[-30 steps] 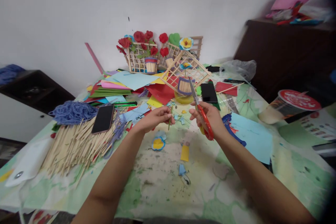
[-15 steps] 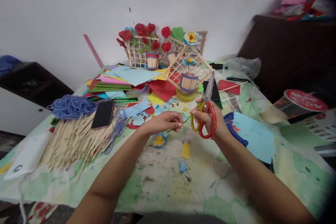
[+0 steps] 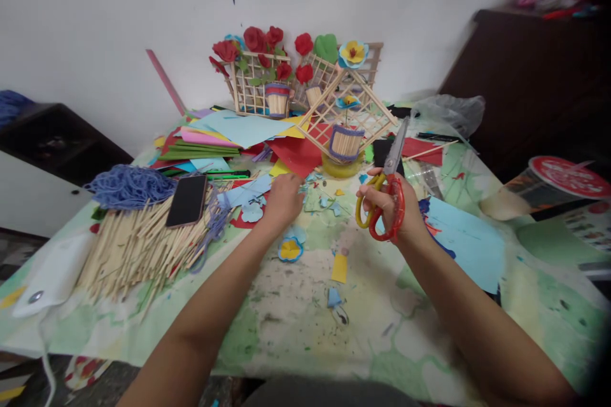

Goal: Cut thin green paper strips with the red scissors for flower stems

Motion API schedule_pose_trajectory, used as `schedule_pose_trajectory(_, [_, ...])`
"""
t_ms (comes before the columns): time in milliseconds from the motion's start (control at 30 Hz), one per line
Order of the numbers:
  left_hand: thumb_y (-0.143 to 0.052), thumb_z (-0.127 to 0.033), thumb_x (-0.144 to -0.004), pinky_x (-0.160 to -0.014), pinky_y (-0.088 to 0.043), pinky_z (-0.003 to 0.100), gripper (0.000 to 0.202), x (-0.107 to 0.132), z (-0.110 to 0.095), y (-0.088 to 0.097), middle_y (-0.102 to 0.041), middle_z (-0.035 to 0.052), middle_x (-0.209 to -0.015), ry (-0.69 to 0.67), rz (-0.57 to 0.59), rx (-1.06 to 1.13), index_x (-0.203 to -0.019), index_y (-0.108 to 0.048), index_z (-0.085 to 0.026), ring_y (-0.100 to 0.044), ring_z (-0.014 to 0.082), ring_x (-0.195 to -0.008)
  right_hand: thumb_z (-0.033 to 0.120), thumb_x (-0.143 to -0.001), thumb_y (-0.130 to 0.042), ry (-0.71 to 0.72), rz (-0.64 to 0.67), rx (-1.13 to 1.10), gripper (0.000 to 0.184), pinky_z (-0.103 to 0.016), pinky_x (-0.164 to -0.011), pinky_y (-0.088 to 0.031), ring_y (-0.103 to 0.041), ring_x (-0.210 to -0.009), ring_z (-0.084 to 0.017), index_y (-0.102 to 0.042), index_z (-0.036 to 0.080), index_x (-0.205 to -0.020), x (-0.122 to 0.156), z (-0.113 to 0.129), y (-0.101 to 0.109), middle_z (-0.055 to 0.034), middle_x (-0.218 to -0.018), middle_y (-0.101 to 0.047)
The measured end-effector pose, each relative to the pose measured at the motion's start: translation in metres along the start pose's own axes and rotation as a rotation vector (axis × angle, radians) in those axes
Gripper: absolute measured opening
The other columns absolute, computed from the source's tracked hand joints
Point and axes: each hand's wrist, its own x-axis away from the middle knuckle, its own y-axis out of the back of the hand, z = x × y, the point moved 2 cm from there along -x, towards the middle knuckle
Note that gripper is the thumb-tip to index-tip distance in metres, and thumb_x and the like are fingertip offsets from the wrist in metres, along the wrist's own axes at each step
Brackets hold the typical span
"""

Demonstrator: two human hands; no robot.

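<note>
Head view: the right grip (image 3: pixel 405 211) is closed around the scissors (image 3: pixel 395 156) at their red and yellow handles; the blades point upward and away. The left grip (image 3: pixel 285 197) is positioned with its back upward, near the paper scraps (image 3: pixel 336 210); whether it holds anything cannot be told. Nearer the front, a blue-and-yellow paper flower (image 3: pixel 290 248) lies on the table (image 3: pixel 305 331); a yellow paper strip (image 3: pixel 339 268) lies to its right. Outboard left, a phone (image 3: pixel 187 200) rests on wooden sticks (image 3: pixel 128 254), with blue yarn (image 3: pixel 131 187) behind. Outboard right, a light-blue sheet (image 3: pixel 477 248) lies flat. At the rear, a diamond-set lattice frame (image 3: pixel 376 97) bears a small stick-built pot (image 3: pixel 346 143).
</note>
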Motion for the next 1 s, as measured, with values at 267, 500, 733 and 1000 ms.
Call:
schedule_pose_trajectory(267, [-0.052, -0.018, -0.078, -0.083, -0.040, 0.035, 0.013, 0.008, -0.022, -0.028, -0.064, 0.0106, -0.084, -0.131, 0.303, 0.056, -0.075, -0.065, -0.015, -0.056, 0.0227, -0.088, 0.035, -0.066, -0.069, -0.013, 0.069, 0.078, 0.042, -0.025, -0.043, -0.043, -0.056, -0.050, -0.013, -0.049, 0.021, -0.100, 0.005, 0.004, -0.005, 0.0038, -0.061, -0.059])
schedule_pose_trajectory(500, [-0.050, -0.033, -0.082, -0.074, -0.044, 0.029, 0.017, 0.008, -0.028, 0.003, -0.064, 0.0056, -0.082, 0.032, 0.391, 0.895, -0.082, -0.053, -0.016, -0.059, 0.0157, -0.079, 0.039, -0.061, -0.073, -0.057, 0.120, 0.131, 0.047, -0.024, -0.041, -0.043, -0.053, -0.045, -0.011, -0.049, 0.021, -0.098, 0.002, -0.003, -0.007, 0.0038, -0.062, -0.059])
schedule_pose_trajectory(733, [-0.061, -0.039, -0.078, -0.070, -0.042, 0.026, 0.026, 0.022, -0.055, 0.015, -0.061, 0.0025, -0.069, 0.102, 0.493, 1.231, -0.081, -0.054, -0.014, -0.056, 0.0110, -0.068, 0.043, -0.061, -0.073, -0.076, 0.168, 0.063, 0.050, -0.024, -0.042, -0.043, -0.055, -0.046, -0.013, -0.047, 0.020, -0.098, 0.009, -0.017, -0.017, 0.0061, -0.057, -0.056])
schedule_pose_trajectory(1000, [-0.062, -0.036, -0.076, -0.068, -0.043, 0.026, 0.023, 0.020, -0.047, 0.022, -0.062, 0.0022, -0.067, 0.094, 0.535, 1.161, -0.083, -0.056, -0.014, -0.056, 0.0112, -0.066, 0.033, -0.061, -0.070, 0.035, -0.034, 0.048, 0.044, -0.023, -0.043, -0.042, -0.051, -0.045, -0.010, -0.048, 0.022, -0.097, 0.008, -0.001, -0.011, 0.0080, -0.060, -0.053])
